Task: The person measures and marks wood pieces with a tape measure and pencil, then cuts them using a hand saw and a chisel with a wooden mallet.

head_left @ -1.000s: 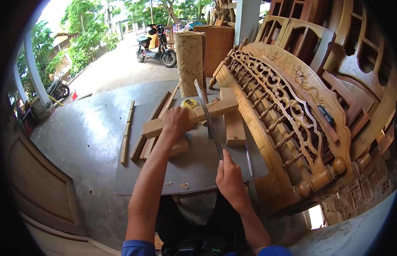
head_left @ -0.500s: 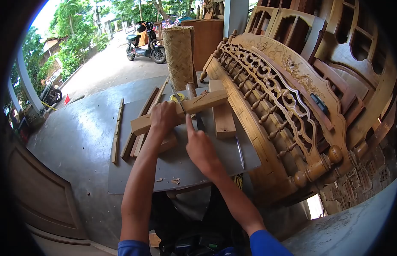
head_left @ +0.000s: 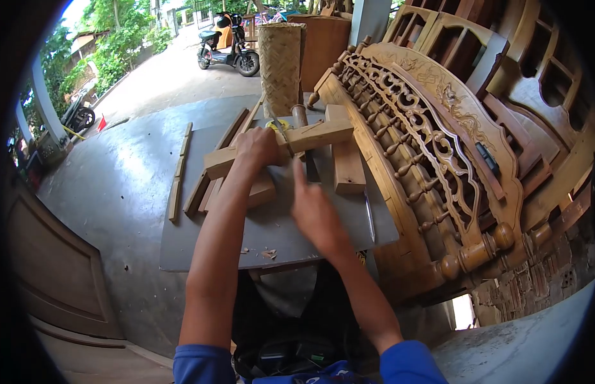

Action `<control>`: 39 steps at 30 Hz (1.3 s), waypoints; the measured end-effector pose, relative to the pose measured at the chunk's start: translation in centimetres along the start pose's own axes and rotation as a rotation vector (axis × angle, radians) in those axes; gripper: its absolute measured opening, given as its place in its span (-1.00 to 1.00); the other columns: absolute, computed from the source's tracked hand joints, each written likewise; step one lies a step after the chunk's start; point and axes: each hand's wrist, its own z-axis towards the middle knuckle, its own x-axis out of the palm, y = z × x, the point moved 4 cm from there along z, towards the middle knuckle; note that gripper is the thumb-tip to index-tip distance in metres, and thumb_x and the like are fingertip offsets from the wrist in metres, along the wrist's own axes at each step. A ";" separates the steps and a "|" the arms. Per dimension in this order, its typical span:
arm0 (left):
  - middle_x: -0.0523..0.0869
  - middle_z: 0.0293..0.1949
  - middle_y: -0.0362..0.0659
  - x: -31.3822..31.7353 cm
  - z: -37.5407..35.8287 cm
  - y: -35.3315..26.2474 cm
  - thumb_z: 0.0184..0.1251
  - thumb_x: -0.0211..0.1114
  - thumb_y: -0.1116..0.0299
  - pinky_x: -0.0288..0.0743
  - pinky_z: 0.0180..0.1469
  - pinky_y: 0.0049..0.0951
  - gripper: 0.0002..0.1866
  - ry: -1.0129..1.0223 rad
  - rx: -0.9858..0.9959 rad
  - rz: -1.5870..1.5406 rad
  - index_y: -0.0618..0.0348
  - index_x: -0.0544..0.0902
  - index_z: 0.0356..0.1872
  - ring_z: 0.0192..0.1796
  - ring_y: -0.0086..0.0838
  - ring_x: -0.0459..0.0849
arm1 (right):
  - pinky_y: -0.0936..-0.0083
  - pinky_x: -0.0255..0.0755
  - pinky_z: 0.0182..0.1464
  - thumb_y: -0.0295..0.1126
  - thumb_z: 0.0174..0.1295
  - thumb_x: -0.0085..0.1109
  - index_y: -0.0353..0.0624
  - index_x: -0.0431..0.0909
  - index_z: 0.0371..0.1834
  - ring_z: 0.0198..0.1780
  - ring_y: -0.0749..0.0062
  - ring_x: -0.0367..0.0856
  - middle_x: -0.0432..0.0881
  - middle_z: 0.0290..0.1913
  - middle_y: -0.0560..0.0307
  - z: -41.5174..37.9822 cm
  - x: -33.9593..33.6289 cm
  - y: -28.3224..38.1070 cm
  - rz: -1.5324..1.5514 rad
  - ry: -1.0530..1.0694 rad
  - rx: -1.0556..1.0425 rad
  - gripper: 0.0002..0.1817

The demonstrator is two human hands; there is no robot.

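Observation:
A squared wooden beam (head_left: 323,134) lies slantwise across other wood on the grey board (head_left: 291,233). My left hand (head_left: 258,148) is closed over the beam left of its middle. Across the beam, right beside that hand, runs a thin metal blade (head_left: 279,131). My right hand (head_left: 318,217) is closed at the blade's near end, its index finger stretched along it; the handle is hidden in the palm. Below the beam sit a wooden block (head_left: 261,190) and, to the right, a thicker block (head_left: 349,169). A round wooden handle (head_left: 300,116) stands behind the beam.
Narrow wooden strips (head_left: 181,169) lie at the left, with wood shavings (head_left: 269,254) near the front edge. A thin pointed rod (head_left: 370,217) is at the right. Carved wooden furniture panels (head_left: 432,121) lean close on the right. A woven roll (head_left: 279,70) stands behind; a scooter (head_left: 227,54) is parked outside.
The whole view has shifted slightly. The blade and my right hand have moved a little along the cut line, with the right fingertip now lower beside the beam. My left hand keeps its grip.

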 end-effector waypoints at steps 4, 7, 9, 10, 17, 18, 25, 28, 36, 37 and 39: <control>0.67 -0.36 0.00 -0.1 -0.1 0.0 -0.28 0.40 0.16 0.51 -0.18 -0.34 -0.66 0.029 0.027 0.017 0.16 0.67 -0.44 -0.25 -0.25 0.66 | 0.12 0.47 -0.25 -0.57 0.01 -0.10 -0.29 0.01 0.29 -0.32 -0.15 0.57 0.54 -0.44 -0.35 -4.9 -2.2 0.6 -0.117 0.065 0.045 -0.33; 0.67 -0.36 -0.01 0.5 0.4 0.3 -0.30 0.42 0.16 0.52 -0.19 -0.35 -0.64 0.013 0.024 0.010 0.17 0.67 -0.45 -0.26 -0.26 0.66 | 0.10 0.43 -0.19 -0.57 0.01 -0.14 -0.19 0.09 0.28 -0.30 -0.19 0.55 0.52 -0.44 -0.40 1.4 -0.5 0.2 -0.019 -0.128 -0.074 -0.36; 0.67 -0.36 -0.01 1.3 1.3 0.8 -0.31 0.42 0.15 0.52 -0.18 -0.35 -0.63 -0.020 0.032 0.004 0.18 0.67 -0.45 -0.26 -0.26 0.66 | 0.11 0.44 -0.19 -0.55 0.03 -0.14 -0.19 0.09 0.28 -0.28 -0.18 0.55 0.53 -0.41 -0.39 7.5 0.8 0.7 -0.060 -0.125 -0.095 -0.38; 0.67 -0.35 0.00 1.7 1.8 1.2 -0.31 0.42 0.15 0.52 -0.18 -0.34 -0.63 -0.043 0.036 0.001 0.18 0.67 -0.45 -0.25 -0.26 0.66 | 0.11 0.45 -0.19 -0.54 0.04 -0.14 -0.19 0.09 0.28 -0.27 -0.18 0.55 0.53 -0.40 -0.39 8.9 0.8 1.0 -0.065 -0.135 -0.083 -0.38; 0.67 -0.38 -0.01 0.0 0.1 -0.2 -0.32 0.43 0.16 0.52 -0.20 -0.34 -0.65 0.040 0.023 0.012 0.17 0.67 -0.46 -0.26 -0.24 0.66 | 0.07 0.41 -0.22 -0.58 0.02 -0.15 -0.19 -0.04 0.33 -0.33 -0.23 0.54 0.52 -0.45 -0.39 -6.7 -1.5 -0.1 -0.085 0.066 0.062 -0.31; 0.67 -0.38 -0.01 0.0 0.1 0.0 -0.31 0.43 0.16 0.52 -0.20 -0.34 -0.65 0.037 0.023 0.016 0.17 0.67 -0.46 -0.27 -0.23 0.66 | 0.05 0.40 -0.22 -0.59 0.02 -0.15 -0.19 -0.08 0.34 -0.33 -0.24 0.53 0.51 -0.45 -0.40 -8.2 -1.9 -0.2 -0.103 0.128 0.101 -0.28; 0.66 -0.35 0.02 1.2 1.1 0.8 -0.15 0.31 0.24 0.51 -0.17 -0.31 -0.76 -0.041 0.056 0.036 0.15 0.66 -0.45 -0.24 -0.22 0.66 | 0.13 0.46 -0.22 -0.57 0.03 -0.13 -0.26 0.05 0.28 -0.31 -0.24 0.53 0.52 -0.40 -0.40 11.4 3.1 -0.3 0.013 -0.227 -0.232 -0.36; 0.66 -0.31 0.01 1.1 1.2 0.9 -0.16 0.32 0.23 0.49 -0.13 -0.29 -0.72 -0.024 -0.003 0.046 0.15 0.66 -0.39 -0.21 -0.23 0.65 | 0.14 0.46 -0.25 -0.58 0.02 -0.12 -0.29 0.02 0.28 -0.32 -0.23 0.53 0.51 -0.42 -0.42 9.3 1.7 0.4 -0.125 -0.073 -0.176 -0.35; 0.66 -0.37 0.01 0.2 0.5 0.5 -0.35 0.43 0.21 0.52 -0.20 -0.33 -0.65 0.025 0.058 0.034 0.22 0.66 -0.48 -0.29 -0.21 0.65 | 0.07 0.44 -0.28 -0.55 0.04 -0.10 -0.18 0.02 0.30 -0.33 -0.18 0.56 0.53 -0.46 -0.32 -7.0 -2.9 -0.8 -0.122 0.106 0.012 -0.35; 0.67 -0.34 -0.02 0.0 0.4 0.4 -0.32 0.43 0.20 0.52 -0.19 -0.34 -0.66 0.039 0.049 0.052 0.19 0.66 -0.46 -0.27 -0.25 0.66 | 0.06 0.44 -0.27 -0.54 0.05 -0.11 -0.22 0.06 0.27 -0.32 -0.19 0.55 0.53 -0.44 -0.33 -3.8 -2.4 -0.5 -0.136 0.032 -0.058 -0.38; 0.67 -0.30 -0.02 0.0 0.3 0.2 -0.26 0.40 0.22 0.52 -0.16 -0.33 -0.67 0.044 0.031 0.063 0.17 0.66 -0.41 -0.23 -0.27 0.66 | 0.06 0.37 -0.16 -0.53 0.03 -0.12 -0.22 0.05 0.27 -0.25 -0.28 0.49 0.48 -0.37 -0.47 4.1 -0.1 -0.3 0.048 -0.085 -0.173 -0.37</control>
